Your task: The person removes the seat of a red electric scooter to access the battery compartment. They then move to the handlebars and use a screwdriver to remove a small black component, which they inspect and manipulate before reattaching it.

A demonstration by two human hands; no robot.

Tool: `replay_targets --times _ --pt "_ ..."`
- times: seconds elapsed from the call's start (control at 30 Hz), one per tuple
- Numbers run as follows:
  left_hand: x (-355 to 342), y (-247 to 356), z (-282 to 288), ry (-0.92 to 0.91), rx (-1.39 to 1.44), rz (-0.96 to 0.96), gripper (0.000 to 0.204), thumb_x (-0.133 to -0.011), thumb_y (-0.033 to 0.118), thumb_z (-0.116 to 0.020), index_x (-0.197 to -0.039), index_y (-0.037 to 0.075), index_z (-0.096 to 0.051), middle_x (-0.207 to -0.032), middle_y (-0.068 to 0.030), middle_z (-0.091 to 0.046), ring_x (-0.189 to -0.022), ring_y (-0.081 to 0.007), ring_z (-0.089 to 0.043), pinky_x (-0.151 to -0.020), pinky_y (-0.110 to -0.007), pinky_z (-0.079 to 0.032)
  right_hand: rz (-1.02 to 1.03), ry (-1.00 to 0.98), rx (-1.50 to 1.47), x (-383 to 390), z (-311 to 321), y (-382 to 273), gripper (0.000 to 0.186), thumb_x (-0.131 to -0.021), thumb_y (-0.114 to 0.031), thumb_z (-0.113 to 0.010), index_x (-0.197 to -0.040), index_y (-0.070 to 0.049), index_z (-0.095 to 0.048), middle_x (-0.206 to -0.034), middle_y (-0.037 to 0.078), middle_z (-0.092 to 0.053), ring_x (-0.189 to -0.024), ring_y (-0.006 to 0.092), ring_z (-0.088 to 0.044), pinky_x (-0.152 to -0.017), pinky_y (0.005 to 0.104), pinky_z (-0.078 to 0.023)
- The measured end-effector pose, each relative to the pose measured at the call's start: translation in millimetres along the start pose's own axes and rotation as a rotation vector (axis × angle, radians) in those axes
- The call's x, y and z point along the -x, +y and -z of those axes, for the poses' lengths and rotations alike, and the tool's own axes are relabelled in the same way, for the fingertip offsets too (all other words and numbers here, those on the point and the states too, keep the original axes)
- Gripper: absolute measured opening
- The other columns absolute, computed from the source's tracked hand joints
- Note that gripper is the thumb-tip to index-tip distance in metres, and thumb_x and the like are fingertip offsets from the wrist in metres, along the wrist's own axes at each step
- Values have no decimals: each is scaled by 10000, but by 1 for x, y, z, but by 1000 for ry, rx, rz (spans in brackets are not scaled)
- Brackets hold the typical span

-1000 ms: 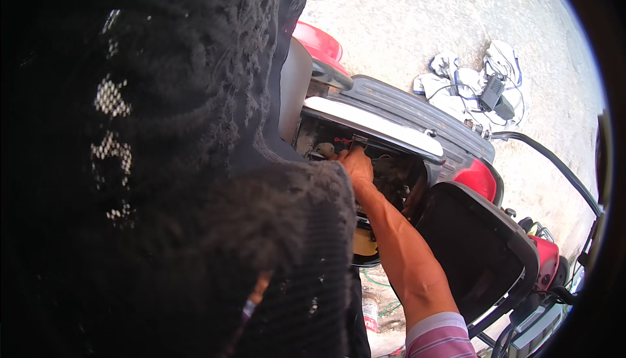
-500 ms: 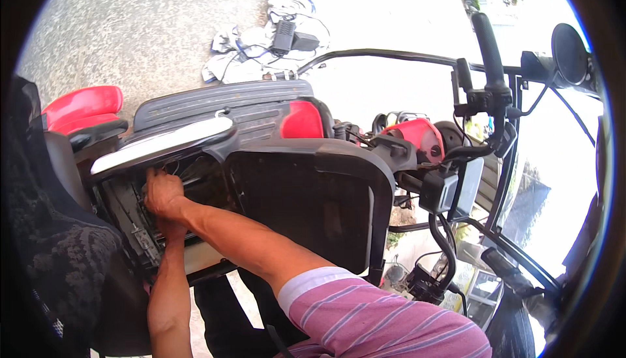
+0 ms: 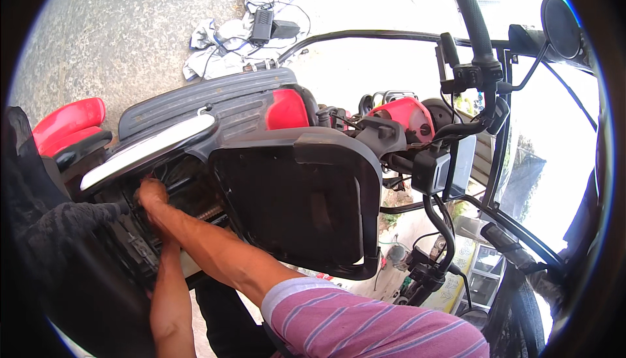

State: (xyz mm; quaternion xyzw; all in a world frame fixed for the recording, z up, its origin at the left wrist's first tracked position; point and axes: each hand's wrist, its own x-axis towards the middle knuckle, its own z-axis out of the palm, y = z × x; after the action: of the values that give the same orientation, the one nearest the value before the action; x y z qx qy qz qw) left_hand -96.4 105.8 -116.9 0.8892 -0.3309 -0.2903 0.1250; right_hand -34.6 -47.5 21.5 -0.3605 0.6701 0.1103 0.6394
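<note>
Reaching with right hand (image 3: 151, 193) into dark compartment (image 3: 199, 192), left of frame's centre. With fingers bent and mostly hidden; cannot tell spread or anything gripped. Crossing over left hand (image 3: 171, 244), lower left, largely covered by right forearm; cannot tell finger spread or hold there either. Along compartment's upper edge, white panel (image 3: 150, 149); at frame's centre, black panel (image 3: 293, 208). Toward top, white cloth (image 3: 233, 30) under black box (image 3: 262, 27).
</note>
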Motion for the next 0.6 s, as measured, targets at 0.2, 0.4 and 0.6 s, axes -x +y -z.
replay_targets --times 0.2,0.4,0.6 --pt "-49 -46 -36 291 -1321 -423 314 -1003 365 -561 -1217 139 -606 -1082 -65 -618 -934 -187 -611 -872 -329 -470 52 171 319 68 30 -49 743 -898 -621 -471 -1230 23 -638 -1214 295 -647 -1187 437 -603 -1011 474 -463" --pt "-57 -25 -13 175 -856 -269 324 -994 355 -573 -1226 131 -599 -1108 -72 -615 -966 -192 -605 -886 -333 -468 72 157 331 74 40 -49 761 -906 -639 -480 -1229 38 -610 -1229 300 -638 -1187 438 -603 -1033 474 -454" --pt "-54 -13 10 125 -591 -136 336 -984 346 -585 -1236 123 -591 -1134 -79 -613 -999 -196 -600 -901 -337 -465 505 79 872 81 39 -42 499 -913 -438 -558 -1094 22 -625 -1209 274 -656 -1097 351 -671 -912 459 -522"
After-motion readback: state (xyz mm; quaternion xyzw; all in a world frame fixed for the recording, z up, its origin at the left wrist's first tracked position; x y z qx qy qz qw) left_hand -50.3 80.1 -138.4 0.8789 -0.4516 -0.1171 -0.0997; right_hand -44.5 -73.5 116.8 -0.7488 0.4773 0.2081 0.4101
